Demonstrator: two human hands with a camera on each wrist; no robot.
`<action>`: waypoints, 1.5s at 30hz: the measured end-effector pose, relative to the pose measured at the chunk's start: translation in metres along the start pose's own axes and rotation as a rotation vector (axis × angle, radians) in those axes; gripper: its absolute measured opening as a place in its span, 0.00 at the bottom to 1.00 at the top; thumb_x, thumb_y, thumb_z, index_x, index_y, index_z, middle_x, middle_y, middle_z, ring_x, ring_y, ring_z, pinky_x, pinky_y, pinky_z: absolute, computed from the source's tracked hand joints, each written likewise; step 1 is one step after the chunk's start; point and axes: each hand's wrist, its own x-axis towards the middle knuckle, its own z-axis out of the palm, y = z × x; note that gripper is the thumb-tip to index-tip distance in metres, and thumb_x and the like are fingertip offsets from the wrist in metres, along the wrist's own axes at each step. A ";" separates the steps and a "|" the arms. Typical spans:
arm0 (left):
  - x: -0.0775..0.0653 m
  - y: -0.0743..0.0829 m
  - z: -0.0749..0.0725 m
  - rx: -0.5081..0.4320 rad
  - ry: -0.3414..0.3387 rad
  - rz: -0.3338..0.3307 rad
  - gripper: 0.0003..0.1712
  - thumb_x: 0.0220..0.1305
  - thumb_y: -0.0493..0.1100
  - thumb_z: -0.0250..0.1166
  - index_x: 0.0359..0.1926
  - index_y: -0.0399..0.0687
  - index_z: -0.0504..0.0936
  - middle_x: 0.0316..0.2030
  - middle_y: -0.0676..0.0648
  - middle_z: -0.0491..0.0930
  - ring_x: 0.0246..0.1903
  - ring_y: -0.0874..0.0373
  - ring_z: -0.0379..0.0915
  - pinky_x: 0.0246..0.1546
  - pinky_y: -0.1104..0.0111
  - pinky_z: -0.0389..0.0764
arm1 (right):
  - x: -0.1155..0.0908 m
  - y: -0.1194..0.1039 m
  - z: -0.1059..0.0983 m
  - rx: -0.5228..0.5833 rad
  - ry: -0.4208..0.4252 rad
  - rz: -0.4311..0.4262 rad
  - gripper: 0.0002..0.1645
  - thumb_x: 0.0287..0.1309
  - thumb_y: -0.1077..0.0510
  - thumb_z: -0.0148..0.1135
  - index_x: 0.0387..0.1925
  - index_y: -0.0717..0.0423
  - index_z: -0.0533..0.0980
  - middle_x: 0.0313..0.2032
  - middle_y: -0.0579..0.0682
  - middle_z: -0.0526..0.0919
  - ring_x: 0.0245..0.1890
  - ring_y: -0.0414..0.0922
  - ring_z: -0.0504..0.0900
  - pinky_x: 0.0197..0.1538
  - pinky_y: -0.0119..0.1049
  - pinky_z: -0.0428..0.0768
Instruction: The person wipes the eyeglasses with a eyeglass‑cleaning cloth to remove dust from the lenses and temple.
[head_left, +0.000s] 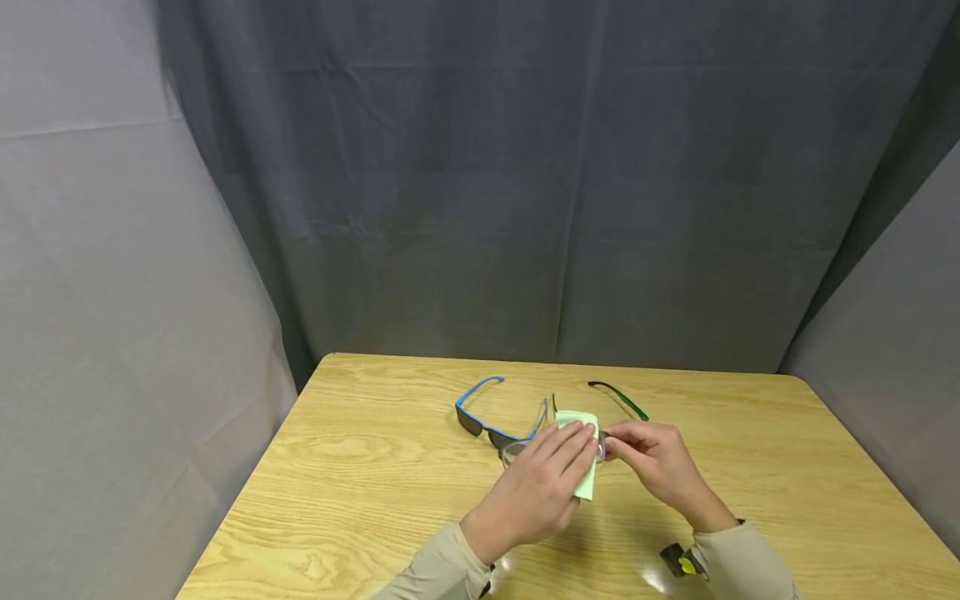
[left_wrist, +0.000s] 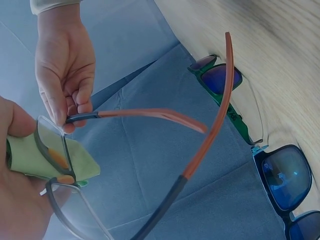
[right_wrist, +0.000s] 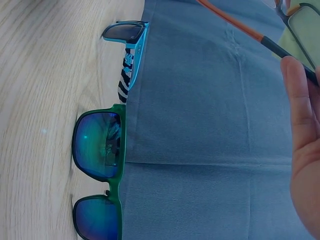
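My left hand holds a folded light-green cloth over one lens of a pair of eyeglasses, its fingers lying across the near side. In the left wrist view the eyeglasses have grey front parts and orange-brown temples, both unfolded. The cloth covers part of the lens there, and the other lens is bare. My right hand pinches the eyeglasses near the hinge on the right side. The glasses are held up above the table.
Blue sunglasses lie behind the hands, temples pointing away. Green sunglasses with mirrored lenses lie beside them, mostly hidden in the head view. The wooden table ends at a dark grey curtain, with light grey cloth at both sides.
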 end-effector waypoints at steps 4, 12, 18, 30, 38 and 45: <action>0.000 0.001 0.000 0.011 0.008 0.003 0.30 0.53 0.43 0.55 0.59 0.39 0.73 0.61 0.41 0.70 0.62 0.49 0.63 0.62 0.56 0.64 | 0.000 0.004 0.002 0.009 0.014 -0.058 0.17 0.51 0.83 0.54 0.38 0.68 0.80 0.32 0.54 0.84 0.28 0.42 0.83 0.29 0.37 0.83; -0.001 0.003 0.001 0.022 0.018 0.009 0.31 0.52 0.43 0.57 0.59 0.39 0.74 0.60 0.42 0.71 0.61 0.50 0.64 0.62 0.57 0.65 | -0.001 0.009 0.003 0.014 0.020 -0.055 0.16 0.52 0.83 0.54 0.39 0.69 0.80 0.33 0.55 0.84 0.29 0.41 0.84 0.29 0.36 0.83; -0.002 0.003 0.002 0.024 0.019 0.013 0.34 0.48 0.43 0.61 0.60 0.39 0.73 0.60 0.43 0.71 0.61 0.50 0.65 0.61 0.57 0.65 | -0.002 0.006 0.004 0.004 0.015 0.014 0.15 0.54 0.80 0.55 0.40 0.66 0.80 0.34 0.53 0.85 0.30 0.41 0.84 0.31 0.37 0.83; -0.006 0.003 -0.003 -0.089 0.038 0.011 0.34 0.43 0.40 0.66 0.57 0.44 0.77 0.57 0.48 0.75 0.60 0.55 0.66 0.61 0.60 0.66 | -0.005 0.009 0.004 -0.055 0.040 -0.005 0.15 0.52 0.81 0.56 0.38 0.66 0.81 0.32 0.53 0.84 0.27 0.41 0.83 0.28 0.38 0.82; -0.010 -0.001 -0.008 -0.261 0.123 -0.018 0.29 0.43 0.34 0.62 0.52 0.46 0.81 0.52 0.52 0.79 0.56 0.60 0.71 0.59 0.65 0.68 | 0.003 -0.022 0.005 -0.090 0.076 0.044 0.11 0.53 0.80 0.56 0.35 0.69 0.80 0.29 0.51 0.84 0.26 0.45 0.83 0.29 0.37 0.82; -0.012 -0.010 -0.015 -0.488 0.273 -0.153 0.25 0.44 0.29 0.56 0.48 0.44 0.82 0.44 0.51 0.83 0.48 0.62 0.77 0.53 0.73 0.72 | 0.004 -0.027 0.002 -0.160 0.105 0.084 0.08 0.52 0.78 0.58 0.34 0.71 0.80 0.27 0.59 0.83 0.24 0.41 0.82 0.28 0.30 0.81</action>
